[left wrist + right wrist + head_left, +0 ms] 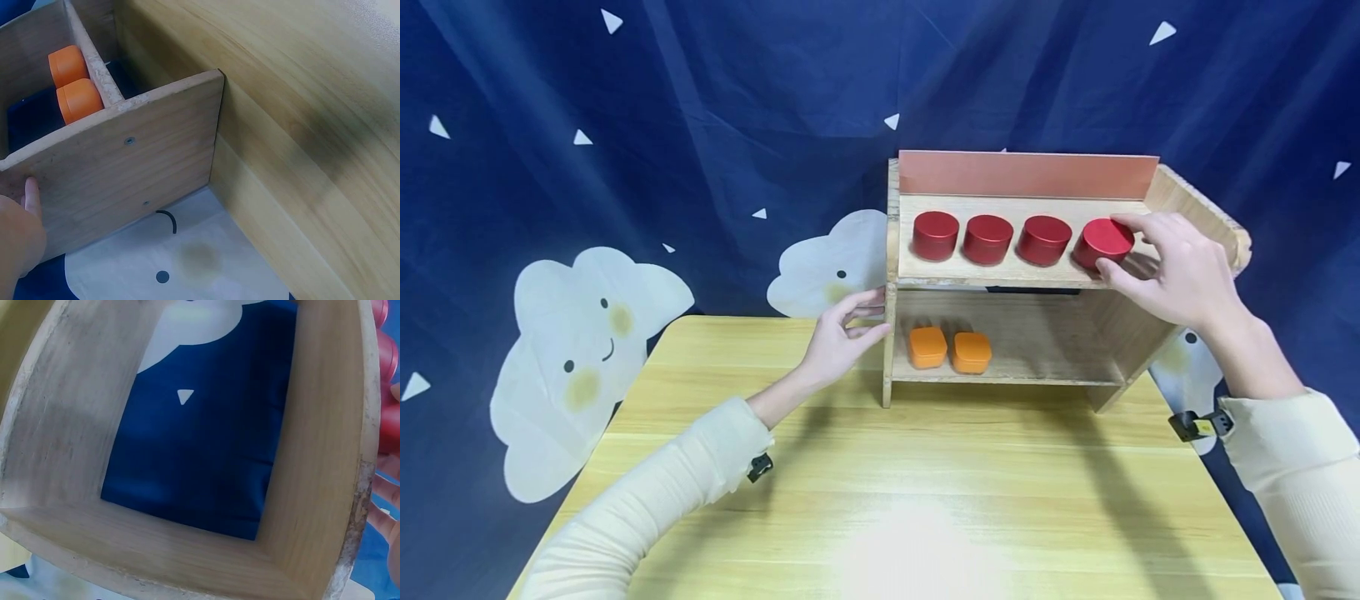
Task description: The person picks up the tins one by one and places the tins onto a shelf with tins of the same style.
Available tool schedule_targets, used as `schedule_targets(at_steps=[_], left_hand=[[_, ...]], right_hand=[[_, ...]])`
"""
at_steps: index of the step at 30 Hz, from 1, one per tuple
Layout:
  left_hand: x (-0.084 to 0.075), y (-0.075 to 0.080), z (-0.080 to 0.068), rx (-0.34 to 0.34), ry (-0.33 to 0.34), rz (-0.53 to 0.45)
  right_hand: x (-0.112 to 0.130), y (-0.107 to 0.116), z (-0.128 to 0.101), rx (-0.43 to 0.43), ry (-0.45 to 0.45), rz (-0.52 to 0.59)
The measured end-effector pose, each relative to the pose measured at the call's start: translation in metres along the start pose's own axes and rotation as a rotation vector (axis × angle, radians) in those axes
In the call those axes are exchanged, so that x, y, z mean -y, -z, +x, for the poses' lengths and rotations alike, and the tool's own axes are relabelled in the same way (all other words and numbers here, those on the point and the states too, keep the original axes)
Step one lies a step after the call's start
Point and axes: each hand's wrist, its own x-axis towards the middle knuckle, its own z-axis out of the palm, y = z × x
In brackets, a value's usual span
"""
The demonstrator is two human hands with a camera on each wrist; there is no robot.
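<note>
Right hand (1180, 271) gripped the fourth red tin (1103, 242), tilted, at 3 o'clock on the top shelf (1000, 271), extending the row. Left hand (842, 333), fingers relaxed, touched the shelf's side, likely steadying it.

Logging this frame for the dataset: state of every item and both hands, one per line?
Shelf: upright on the table.
Three red tins: upright in a row, top shelf, untouched.
Fourth red tin: tilted, gripped by the right hand.
Two orange boxes: side by side, lower shelf.
Left hand: open, fingers against the shelf's left wall.
</note>
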Motion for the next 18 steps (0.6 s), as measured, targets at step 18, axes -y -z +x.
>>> schedule_targets(at_steps=[18], left_hand=[[-0.0005, -0.0011, -0.0006, -0.003, -0.005, -0.001]], right_hand=[[-0.0050, -0.0071, 0.0005, 0.055, -0.010, -0.006]])
